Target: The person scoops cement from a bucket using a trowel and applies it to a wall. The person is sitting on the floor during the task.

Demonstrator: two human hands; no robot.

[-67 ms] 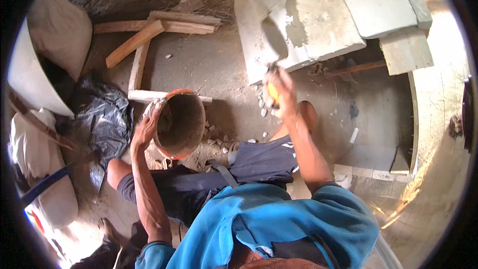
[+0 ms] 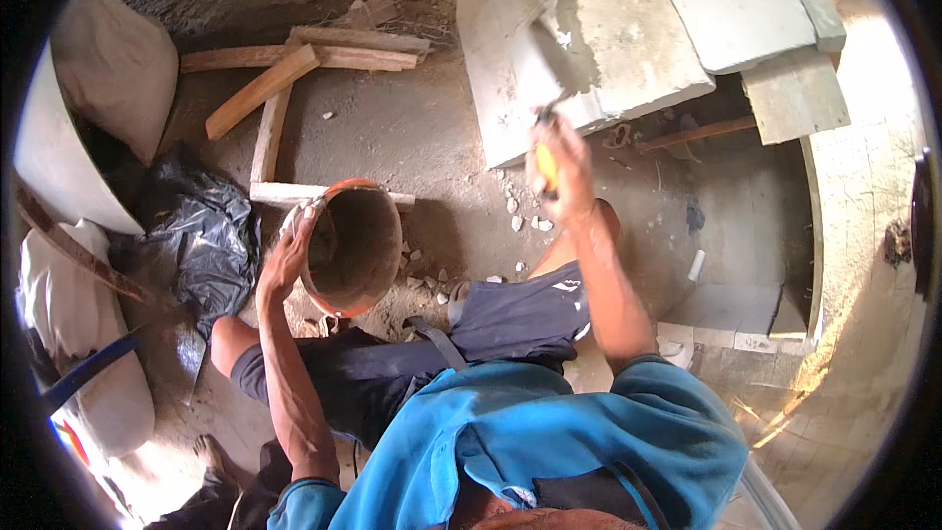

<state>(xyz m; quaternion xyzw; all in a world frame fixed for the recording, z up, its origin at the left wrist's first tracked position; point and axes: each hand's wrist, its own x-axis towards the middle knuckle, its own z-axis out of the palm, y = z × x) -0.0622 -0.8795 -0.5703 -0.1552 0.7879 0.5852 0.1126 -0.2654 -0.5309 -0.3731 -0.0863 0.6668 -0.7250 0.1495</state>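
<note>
My right hand (image 2: 567,177) is wrapped round the yellow and black handle of a trowel (image 2: 546,165). The trowel's blade is smeared by motion over the pale block surface, beside a dark wet streak of mortar (image 2: 571,12). Whether the blade touches the surface I cannot tell. With my left hand (image 2: 285,260) I grip the left rim of an orange bucket (image 2: 380,278). The bucket leans so that its mouth faces up toward me, and its inside is coated with grey residue. My thigh is just below it.
Pale slabs (image 2: 726,0) form a raised structure with a dark recess beneath. Wooden boards (image 2: 263,90) and stone chips (image 2: 516,223) lie on the floor. A black plastic sheet (image 2: 208,236) and white sacks (image 2: 116,69) are at the left. Another person's foot (image 2: 208,451) shows at the lower left.
The trowel and my right hand have shifted slightly, the blade sweeping to the right across the slab toward the wet streak. My left hand stays on the bucket.
</note>
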